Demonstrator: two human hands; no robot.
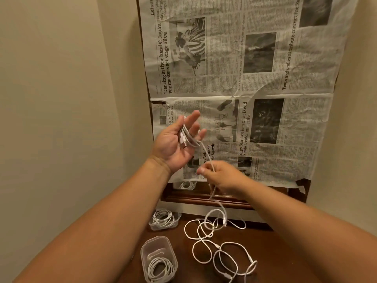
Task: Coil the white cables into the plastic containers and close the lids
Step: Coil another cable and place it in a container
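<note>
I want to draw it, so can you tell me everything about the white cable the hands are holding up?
The white cable is thin, smooth-looking and bendy. Several loops of it are wrapped over the straight fingers of the left hand, with a plug end resting near the palm. One strand runs down to the right hand, which pinches it. Below that it hangs to the dark wooden table, joining loose, tangled white loops there.
</note>
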